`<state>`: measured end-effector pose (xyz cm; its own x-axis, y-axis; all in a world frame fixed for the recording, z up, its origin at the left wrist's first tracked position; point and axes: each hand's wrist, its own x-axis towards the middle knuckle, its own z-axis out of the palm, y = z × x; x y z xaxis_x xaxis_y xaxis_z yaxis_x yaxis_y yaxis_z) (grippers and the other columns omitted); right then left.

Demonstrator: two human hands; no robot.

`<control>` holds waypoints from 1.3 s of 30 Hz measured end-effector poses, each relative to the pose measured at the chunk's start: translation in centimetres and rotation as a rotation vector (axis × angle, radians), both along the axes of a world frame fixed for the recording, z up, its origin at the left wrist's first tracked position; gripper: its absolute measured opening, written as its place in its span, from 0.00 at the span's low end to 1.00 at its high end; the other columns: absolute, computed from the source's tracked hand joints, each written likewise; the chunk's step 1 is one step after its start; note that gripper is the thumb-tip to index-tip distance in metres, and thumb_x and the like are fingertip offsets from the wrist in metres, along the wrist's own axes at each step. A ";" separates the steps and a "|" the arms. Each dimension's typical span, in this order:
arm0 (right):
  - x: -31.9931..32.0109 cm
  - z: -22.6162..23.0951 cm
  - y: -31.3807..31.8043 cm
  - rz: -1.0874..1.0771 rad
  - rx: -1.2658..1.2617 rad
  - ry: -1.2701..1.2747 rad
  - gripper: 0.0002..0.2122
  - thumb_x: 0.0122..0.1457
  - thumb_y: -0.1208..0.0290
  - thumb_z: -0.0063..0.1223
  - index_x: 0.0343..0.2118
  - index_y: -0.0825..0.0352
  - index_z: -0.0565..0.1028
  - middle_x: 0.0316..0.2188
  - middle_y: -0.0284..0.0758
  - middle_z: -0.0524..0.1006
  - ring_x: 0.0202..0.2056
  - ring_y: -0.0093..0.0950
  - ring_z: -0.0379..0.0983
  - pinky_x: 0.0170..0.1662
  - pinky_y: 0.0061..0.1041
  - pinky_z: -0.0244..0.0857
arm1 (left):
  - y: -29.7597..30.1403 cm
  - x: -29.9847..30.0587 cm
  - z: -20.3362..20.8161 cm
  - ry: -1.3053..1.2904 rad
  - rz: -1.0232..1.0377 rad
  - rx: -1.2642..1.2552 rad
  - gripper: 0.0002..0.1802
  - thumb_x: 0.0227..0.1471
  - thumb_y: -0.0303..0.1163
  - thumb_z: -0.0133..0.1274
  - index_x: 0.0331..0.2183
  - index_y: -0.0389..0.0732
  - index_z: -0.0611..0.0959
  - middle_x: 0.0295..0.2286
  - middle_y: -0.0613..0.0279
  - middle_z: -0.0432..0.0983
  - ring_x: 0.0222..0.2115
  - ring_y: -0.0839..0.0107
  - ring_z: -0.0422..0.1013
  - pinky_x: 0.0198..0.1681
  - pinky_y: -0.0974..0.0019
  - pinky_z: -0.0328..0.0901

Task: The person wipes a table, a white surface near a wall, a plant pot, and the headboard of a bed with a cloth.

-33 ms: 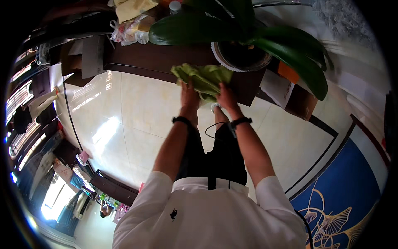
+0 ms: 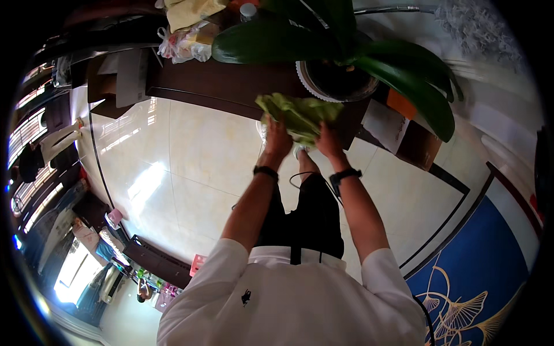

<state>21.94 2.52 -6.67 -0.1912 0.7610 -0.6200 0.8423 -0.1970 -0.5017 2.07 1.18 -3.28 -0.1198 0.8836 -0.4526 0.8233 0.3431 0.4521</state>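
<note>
A crumpled olive-green cloth (image 2: 299, 115) hangs between my two hands at the near edge of a dark brown table (image 2: 231, 86). My left hand (image 2: 278, 139) grips its left side, and my right hand (image 2: 329, 141) grips the right side. Both hands are closed on the fabric, with the fingertips partly hidden by its folds. The cloth overlaps the table edge; whether it touches the top I cannot tell. Just beyond it stands a potted plant (image 2: 337, 81) with long, broad green leaves.
Plastic-bagged items (image 2: 187, 43) and a capped bottle (image 2: 248, 11) sit at the table's back left. Open cardboard boxes stand left (image 2: 130, 78) and right (image 2: 418, 144) of the table. Pale tiled floor (image 2: 196, 155) lies below. Another person (image 2: 143, 291) is far off, lower left.
Both hands and the cloth have shifted to the right and slightly nearer to me. The hold on the cloth is kept. A foot now shows by my left hand.
</note>
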 end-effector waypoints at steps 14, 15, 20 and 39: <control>2.6 0.1 -2.1 0.044 -0.015 -0.250 0.16 0.52 0.68 0.56 0.43 0.67 0.73 0.36 0.50 0.78 0.39 0.50 0.74 0.41 0.47 0.70 | -4.1 4.3 -1.6 -0.133 -0.509 0.048 0.35 0.46 0.31 0.49 0.58 0.39 0.66 0.62 0.41 0.48 0.63 0.50 0.47 0.64 0.52 0.47; 0.7 0.2 -1.9 0.036 0.080 -0.213 0.16 0.52 0.68 0.56 0.43 0.66 0.73 0.36 0.49 0.78 0.38 0.50 0.75 0.41 0.47 0.70 | -3.8 2.3 -2.0 -0.097 -0.486 0.094 0.35 0.46 0.31 0.50 0.58 0.38 0.66 0.61 0.39 0.49 0.63 0.49 0.48 0.64 0.51 0.47; -10.0 1.1 1.9 0.073 0.034 -0.281 0.26 0.51 0.73 0.53 0.54 0.75 0.63 0.41 0.54 0.75 0.42 0.49 0.74 0.42 0.44 0.70 | 1.6 -8.5 -0.8 -0.065 -0.241 -0.020 0.40 0.46 0.29 0.49 0.62 0.40 0.58 0.61 0.36 0.47 0.64 0.46 0.44 0.65 0.50 0.44; -16.7 3.5 0.6 0.029 0.190 -0.155 0.34 0.54 0.75 0.48 0.66 0.60 0.51 0.40 0.52 0.74 0.36 0.47 0.74 0.36 0.45 0.70 | 3.0 -18.8 -1.8 0.090 -0.282 0.063 0.41 0.47 0.25 0.46 0.62 0.32 0.54 0.61 0.35 0.47 0.64 0.40 0.39 0.66 0.50 0.40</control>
